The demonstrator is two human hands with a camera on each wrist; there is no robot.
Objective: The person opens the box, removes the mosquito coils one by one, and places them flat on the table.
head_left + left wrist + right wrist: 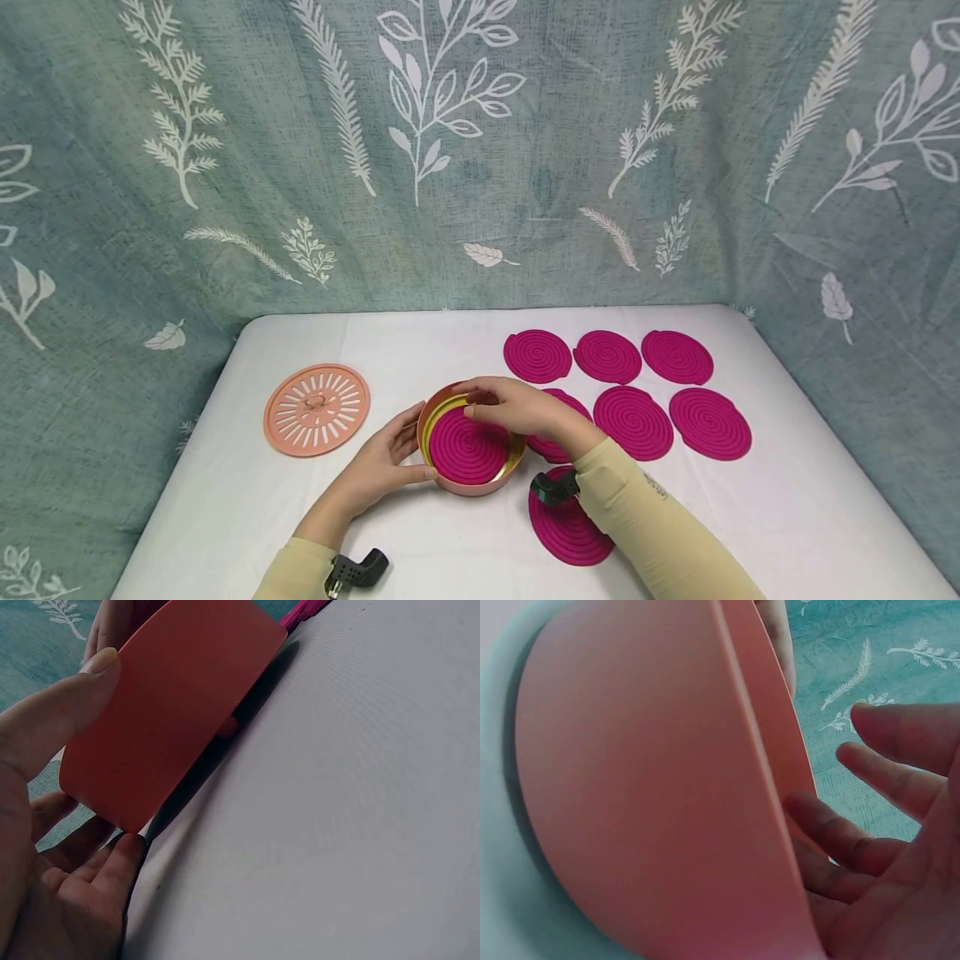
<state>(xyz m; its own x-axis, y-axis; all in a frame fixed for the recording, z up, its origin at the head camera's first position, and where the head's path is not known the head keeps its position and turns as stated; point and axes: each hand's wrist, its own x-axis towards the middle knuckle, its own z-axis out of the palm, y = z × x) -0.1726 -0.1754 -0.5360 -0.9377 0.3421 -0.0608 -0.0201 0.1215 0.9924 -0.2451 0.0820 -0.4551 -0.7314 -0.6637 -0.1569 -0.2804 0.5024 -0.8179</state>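
Observation:
A round salmon-coloured mosquito coil box (pixel 474 488) with a yellow inner rim stands on the table. Inside it lies a magenta mosquito coil (pixel 468 448). My left hand (pixel 382 468) holds the box at its left side, thumb at the near wall and fingers around the far left; the left wrist view shows the box wall (pixel 172 705) between thumb and fingers. Over the far right rim reaches my right hand (pixel 517 407), its fingers dipping inside above the coil. In the right wrist view these fingers (pixel 855 844) are loosely bent and spread, with nothing pinched between them.
A slotted salmon lid (pixel 288 433) lies left of the box. Several magenta coils (pixel 633 422) lie flat in rows at the right; one (pixel 570 525) sits nearer, partly under the right forearm. A patterned teal curtain (pixel 480 233) hangs behind the white table (pixel 442 550).

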